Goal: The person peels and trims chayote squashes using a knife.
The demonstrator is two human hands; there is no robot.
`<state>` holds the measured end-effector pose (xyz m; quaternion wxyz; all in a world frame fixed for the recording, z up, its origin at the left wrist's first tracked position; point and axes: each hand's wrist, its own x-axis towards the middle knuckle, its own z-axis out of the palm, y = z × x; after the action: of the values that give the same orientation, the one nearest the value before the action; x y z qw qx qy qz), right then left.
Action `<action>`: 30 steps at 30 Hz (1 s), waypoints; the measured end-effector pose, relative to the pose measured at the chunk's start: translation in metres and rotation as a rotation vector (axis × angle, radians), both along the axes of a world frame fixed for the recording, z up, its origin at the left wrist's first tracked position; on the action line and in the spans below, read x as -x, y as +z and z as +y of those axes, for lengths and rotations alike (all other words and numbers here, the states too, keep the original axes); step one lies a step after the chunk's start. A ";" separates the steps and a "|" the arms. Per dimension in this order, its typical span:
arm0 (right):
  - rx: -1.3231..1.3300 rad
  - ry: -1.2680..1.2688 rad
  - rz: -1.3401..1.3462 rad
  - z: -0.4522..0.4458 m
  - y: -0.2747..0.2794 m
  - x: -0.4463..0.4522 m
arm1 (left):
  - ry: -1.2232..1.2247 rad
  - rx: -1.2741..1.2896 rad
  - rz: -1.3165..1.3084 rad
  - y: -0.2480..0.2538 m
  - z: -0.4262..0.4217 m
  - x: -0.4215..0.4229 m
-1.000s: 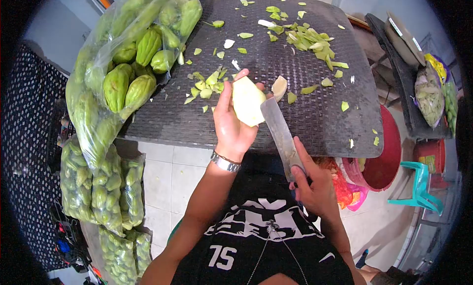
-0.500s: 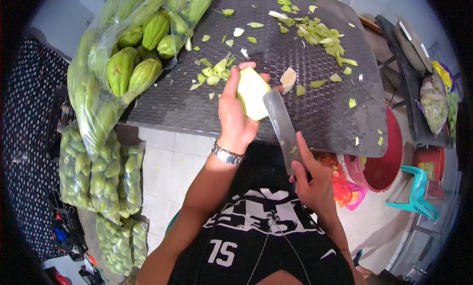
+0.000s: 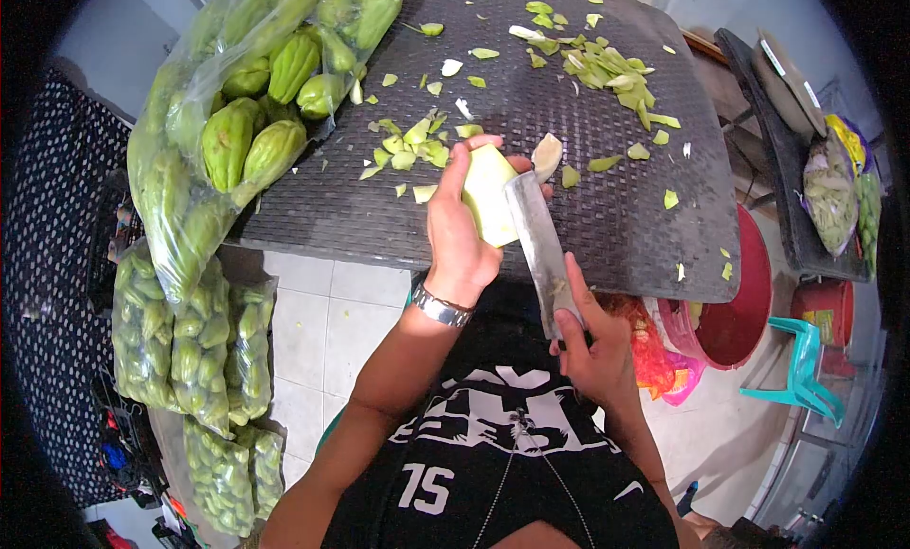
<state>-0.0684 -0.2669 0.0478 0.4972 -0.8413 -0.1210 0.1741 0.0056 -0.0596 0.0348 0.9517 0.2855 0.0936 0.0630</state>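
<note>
Over the near edge of the dark woven-pattern table [image 3: 351, 236], my left hand [image 3: 458, 231] is closed round a peeled, pale green chayote [image 3: 489, 193]. A metal watch sits on that wrist. My right hand [image 3: 594, 345] grips a broad-bladed knife [image 3: 536, 236], its handle mostly hidden in the fingers. The blade points up and away from me, its tip end against or just over the chayote's right side. Beyond the left hand lies a small heap of green peelings [image 3: 413, 146]. A pale cut piece [image 3: 547, 157] rests on the table just past the blade tip.
An open plastic bag of unpeeled chayotes [image 3: 230, 143] covers the table's left side. More peelings [image 3: 616, 70] lie at the far right. Filled bags [image 3: 201, 345] stand at lower left. A red tub [image 3: 739, 312] and a teal stool [image 3: 798, 369] are on the right.
The chayote has turned and tilted slightly in my left hand, which sits a little lower. A fresh peeling lies beside that hand on the table. The knife has shifted only slightly.
</note>
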 end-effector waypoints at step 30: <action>-0.035 0.121 0.207 -0.032 0.009 -0.021 | -0.457 -0.165 0.058 -0.001 0.021 -0.012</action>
<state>-0.0476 -0.2994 0.0571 0.5104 -0.8010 -0.1227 0.2878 0.0181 -0.0385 0.0343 0.9116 0.3779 0.0485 -0.1546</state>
